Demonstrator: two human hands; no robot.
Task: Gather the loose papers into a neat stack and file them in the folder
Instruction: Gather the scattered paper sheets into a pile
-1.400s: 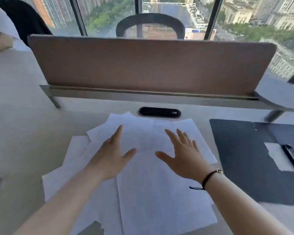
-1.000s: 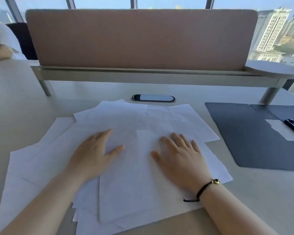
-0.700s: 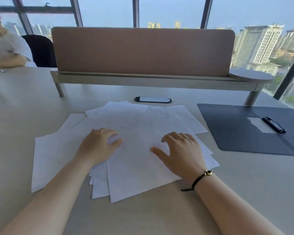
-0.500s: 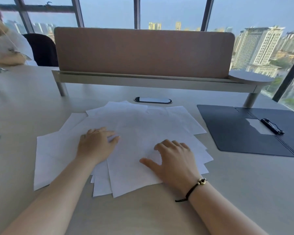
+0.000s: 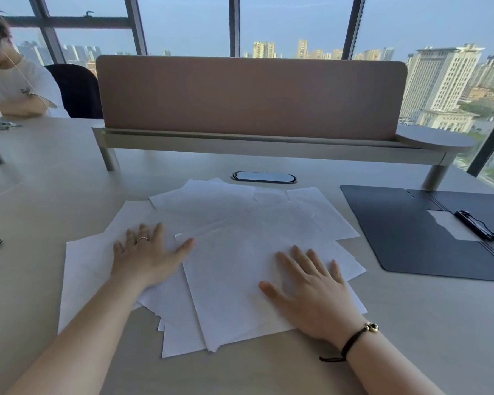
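My 2 hands lie flat on the papers point(image 5: 240, 252), fingers spread and straight, palms down, gripping nothing. My left hand point(image 5: 146, 259) presses the left part of the spread, my right hand point(image 5: 311, 292) the near right part, with the top sheet between them.

The papers are fanned out loose on the desk point(image 5: 54, 195), corners pointing every way, so the spread runs wider from left to right than from front to back. To square it I judge both hands must sweep inward toward each other, since sheets stick out past each hand on its outer side (the farthest one reaches well left of my left hand).

The folder point(image 5: 397, 232) lies open and flat to the right of the papers, near them but not touching, its spine running away from me. My right hand is the nearer one to it, so I expect that hand to carry the stack across. Inside the folder I see a black clip point(image 5: 475, 225) lying along the spine, and a small white slip point(image 5: 451, 225) just left of the clip. No loose sheet is filed there yet.
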